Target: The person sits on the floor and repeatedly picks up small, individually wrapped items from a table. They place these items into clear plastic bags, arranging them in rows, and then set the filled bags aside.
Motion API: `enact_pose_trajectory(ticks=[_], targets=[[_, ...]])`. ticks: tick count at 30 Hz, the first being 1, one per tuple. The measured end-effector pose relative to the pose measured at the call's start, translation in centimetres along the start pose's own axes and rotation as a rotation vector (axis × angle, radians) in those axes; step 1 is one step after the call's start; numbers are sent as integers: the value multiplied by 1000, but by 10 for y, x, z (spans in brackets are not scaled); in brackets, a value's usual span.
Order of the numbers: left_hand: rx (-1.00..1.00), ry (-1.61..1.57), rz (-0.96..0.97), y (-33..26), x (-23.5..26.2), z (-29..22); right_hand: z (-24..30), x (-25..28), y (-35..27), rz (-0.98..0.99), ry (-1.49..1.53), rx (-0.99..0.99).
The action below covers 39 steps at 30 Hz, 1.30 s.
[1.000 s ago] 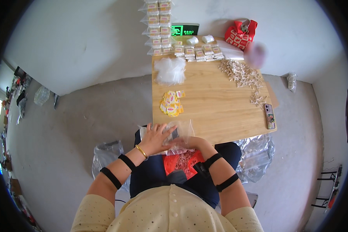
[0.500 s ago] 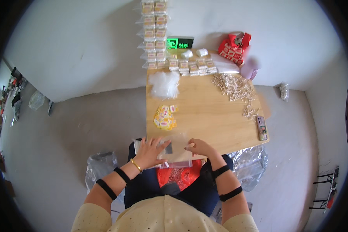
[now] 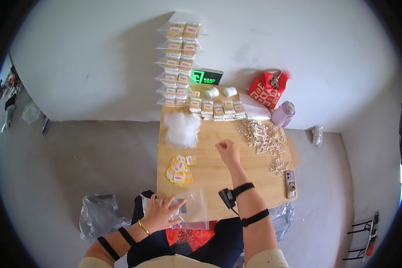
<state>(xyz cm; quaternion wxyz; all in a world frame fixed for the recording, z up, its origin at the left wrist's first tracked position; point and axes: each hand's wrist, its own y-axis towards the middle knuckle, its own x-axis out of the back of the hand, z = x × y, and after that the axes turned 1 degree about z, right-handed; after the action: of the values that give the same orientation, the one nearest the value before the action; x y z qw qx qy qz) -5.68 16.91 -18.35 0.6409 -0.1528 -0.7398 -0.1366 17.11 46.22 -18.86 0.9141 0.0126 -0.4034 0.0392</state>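
My left hand (image 3: 161, 213) lies open with spread fingers on a clear plastic bag (image 3: 196, 207) at the table's near edge. Reaching out over the middle of the table, my right hand (image 3: 229, 152) has its fingers curled closed; whatever they may hold is hidden. Loose cotton swabs (image 3: 263, 138) lie heaped just right of that hand. To its left are a pile of clear small bags (image 3: 182, 128) and a scatter of yellow and white cards (image 3: 178, 170). Beyond it, packs of cotton swabs (image 3: 218, 111) stand in a row.
At the far left rises a tall stack of bagged swab packs (image 3: 178, 62). A red patterned bag (image 3: 268, 89), a lilac bottle (image 3: 283, 114) and two white rolls (image 3: 212, 93) stand along the back. A phone (image 3: 290, 184) lies near the table's right edge.
My right hand has left the clear bag and moved forward over the table's middle, fingers curled. My left hand stays on the bag. The whole view has tilted upward.
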Motion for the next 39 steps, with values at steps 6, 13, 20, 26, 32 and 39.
enact_pose_trajectory(ticks=[6, 13, 20, 26, 32, 39], targets=[[3, -33, 39, 5, 2, 2, 47, -43, 137, -118, -139, 99], [8, -121, 40, 4, -5, 10, 68, -73, 206, -110, -397, -113], [25, -151, 52, 7, -2, 11, 78, -84, 213, -96, -568, -312], [39, -135, 52, 6, -3, 12, 67, -69, 235, -4, -21, -294], [19, -116, 47, 8, 0, 11, 70, -121, 237, -23, -110, -174], [-33, -132, 43, 7, -5, 8, 35, -81, 212, -210, 333, -166]])
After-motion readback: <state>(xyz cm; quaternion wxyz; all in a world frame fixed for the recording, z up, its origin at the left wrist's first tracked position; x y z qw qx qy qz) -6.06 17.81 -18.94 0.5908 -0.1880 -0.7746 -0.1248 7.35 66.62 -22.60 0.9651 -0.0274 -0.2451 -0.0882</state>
